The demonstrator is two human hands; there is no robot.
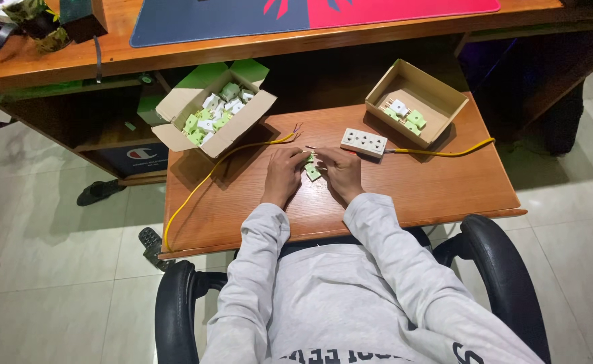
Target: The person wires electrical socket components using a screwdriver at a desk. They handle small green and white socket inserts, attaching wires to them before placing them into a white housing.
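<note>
Both hands meet at the middle of the wooden surface (404, 195). The left hand (284, 174) and right hand (340, 172) each close their grip on a small green-and-white socket piece (312, 168) between them. Just beyond lies a white socket strip (364, 142) with a yellow cable (445, 152). Farther back sit two open cardboard boxes (242, 125) (438, 91) of similar pieces.

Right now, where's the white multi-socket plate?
In the head view, the white socket plate lies on the wooden tray, just beyond the right hand, in front of the shallow cardboard box, a yellow cable running off its right end.
</note>
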